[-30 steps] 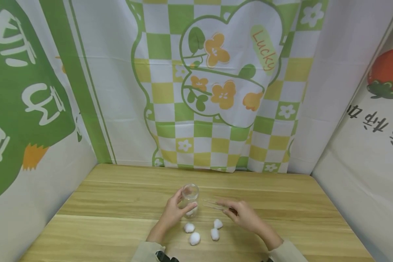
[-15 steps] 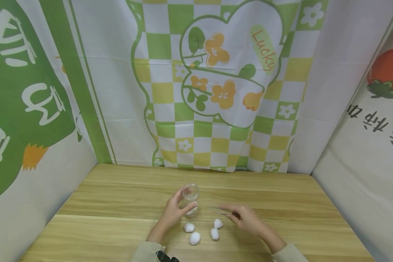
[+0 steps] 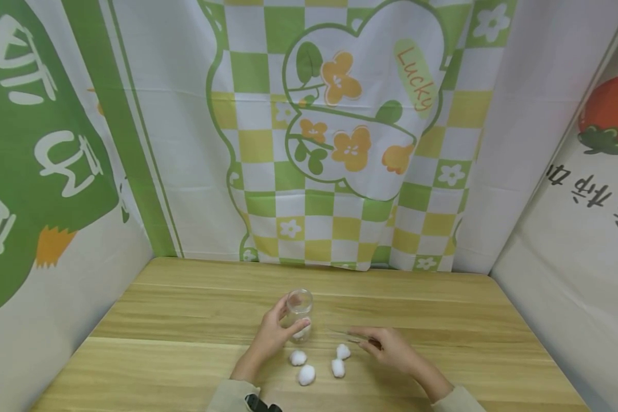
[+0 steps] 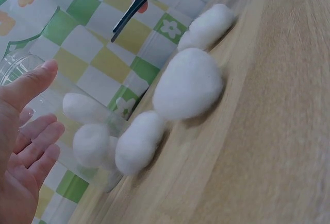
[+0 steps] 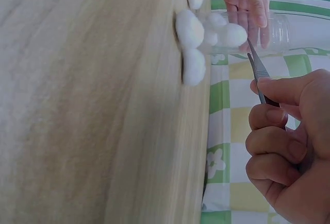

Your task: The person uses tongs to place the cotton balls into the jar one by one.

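Note:
My left hand [image 3: 270, 339] holds a clear, open-topped jar [image 3: 300, 304] upright on the table, thumb on the near side and fingers behind. Inside the jar lie several white cotton balls [image 4: 92, 145], low down. Between thumb and index finger, my right hand [image 3: 391, 350] pinches a pair of metal tweezers [image 5: 259, 72]; its other fingers are curled. The tweezers' tips stand slightly apart with nothing between them, to the right of the jar and above the table. Two loose cotton balls touch each other on the right, the upper one [image 3: 343, 351] closest to the tweezers.
Two more cotton balls lie in front of the jar, one [image 3: 297, 358] nearer it and another [image 3: 306, 375] closer to me. The wooden table [image 3: 201, 303] ends at a checkered curtain [image 3: 319, 229] behind, with printed cloth on both sides.
My right hand has drawn the tweezers a little right and toward me, away from the jar and nearer the right pair of cotton balls. The left hand and jar have stayed still.

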`<state>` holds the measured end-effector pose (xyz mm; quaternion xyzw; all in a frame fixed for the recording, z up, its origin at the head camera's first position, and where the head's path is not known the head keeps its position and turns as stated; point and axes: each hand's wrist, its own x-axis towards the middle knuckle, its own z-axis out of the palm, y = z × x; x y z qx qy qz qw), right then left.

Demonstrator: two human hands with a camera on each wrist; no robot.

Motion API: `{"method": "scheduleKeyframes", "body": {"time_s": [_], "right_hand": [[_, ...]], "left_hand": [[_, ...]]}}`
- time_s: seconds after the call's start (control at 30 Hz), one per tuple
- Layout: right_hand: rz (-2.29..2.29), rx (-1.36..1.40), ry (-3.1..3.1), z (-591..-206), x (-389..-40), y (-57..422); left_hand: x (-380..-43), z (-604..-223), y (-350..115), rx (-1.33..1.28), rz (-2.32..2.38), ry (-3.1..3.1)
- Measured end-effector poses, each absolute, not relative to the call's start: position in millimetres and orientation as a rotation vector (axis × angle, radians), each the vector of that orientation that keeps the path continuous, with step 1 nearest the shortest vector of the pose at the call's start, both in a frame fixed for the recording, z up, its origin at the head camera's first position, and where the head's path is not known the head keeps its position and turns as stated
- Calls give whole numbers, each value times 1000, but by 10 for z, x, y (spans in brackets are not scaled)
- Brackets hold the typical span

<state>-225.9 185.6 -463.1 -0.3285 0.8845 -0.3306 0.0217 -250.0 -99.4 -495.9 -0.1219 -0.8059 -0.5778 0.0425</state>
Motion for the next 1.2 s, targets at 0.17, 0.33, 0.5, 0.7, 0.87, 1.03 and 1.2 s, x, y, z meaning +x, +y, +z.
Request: {"method": "scheduleKeyframes", "body": {"time_s": [0.17,0.33,0.5,0.7,0.87,1.03,1.2], "right_hand": [[-1016,-1090,2771,-4647,-2247,1882],[-1001,-1102,2777,-4682,-2254,1911],[-992,-1062,2739,-4723,-2274,1959],[-994,-950,2680,-4738,-2274,1994],[-999,-948,2684,-4742,-2261,2000],[-977,-949,2701,-4751,-2249,2014],[-914,-946,2726,-4787,-2235,2037]], "left_hand": [[-2499,-4958,-985,-389,-1800,-2435],[-2497,-4959,-985,-379,-1791,-2445],[-2498,-4960,-990,-366,-1780,-2460],[-2500,-4956,-991,-363,-1779,-2464],[-2497,-4949,-987,-375,-1761,-2464],[-2499,-4954,-983,-381,-1765,-2456],[-2496,-4956,-981,-377,-1777,-2444]]}}
